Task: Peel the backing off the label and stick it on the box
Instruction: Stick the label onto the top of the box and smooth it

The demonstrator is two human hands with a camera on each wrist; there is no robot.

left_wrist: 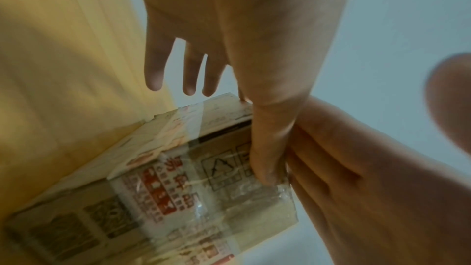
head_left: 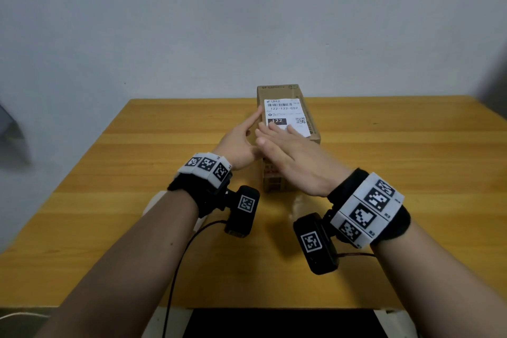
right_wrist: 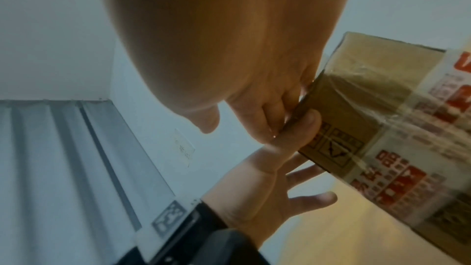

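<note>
Head view: label (head_left: 286, 115) already lies flat on box (head_left: 307, 129) mid-desk (head_left: 411, 173), thin and crease-prone, so my right hand (head_left: 290, 156) presses it flat-fingered while left hand (head_left: 241, 143), fingers straight, braces the stiff cardboard edge.

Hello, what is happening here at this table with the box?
A person is putting a shipping label on the top of a cardboard box that stands on a wooden table. The label already lies on the box top. The right hand rests flat on the near part of the label with straight fingers, as if smoothing it. The left hand is open against the left side of the box, its index finger beside the label's edge.
</note>
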